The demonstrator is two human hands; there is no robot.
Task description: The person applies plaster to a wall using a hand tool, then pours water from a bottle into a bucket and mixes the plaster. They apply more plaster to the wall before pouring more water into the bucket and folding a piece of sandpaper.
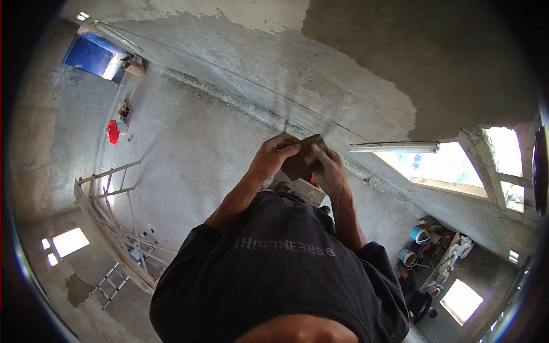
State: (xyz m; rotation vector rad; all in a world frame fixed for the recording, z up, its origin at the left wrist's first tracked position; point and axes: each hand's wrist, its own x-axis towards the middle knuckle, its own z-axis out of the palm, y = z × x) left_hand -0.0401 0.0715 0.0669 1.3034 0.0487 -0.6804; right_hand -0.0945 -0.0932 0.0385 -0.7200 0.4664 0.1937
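Observation:
Both hands are raised in front of the chest, at the middle of the head view, around a flat dark brown piece [297, 162]. My left hand [279, 153] pinches its edge between thumb and fingers on one side. On the other side my right hand [329, 166] grips it, with the thumb lying on its face. The piece has an angular outline; its material cannot be made out. Below the hands is the dark shirt [286, 246], and a pale block-like object [309, 191] shows partly behind it.
A wooden frame [94, 211] and a ladder [108, 286] stand at the left. Far left lies a red object [112, 132]. Buckets [420, 235] and a crouching person [420, 303] are at the lower right. A plastered wall with window openings [440, 166] runs across the upper right.

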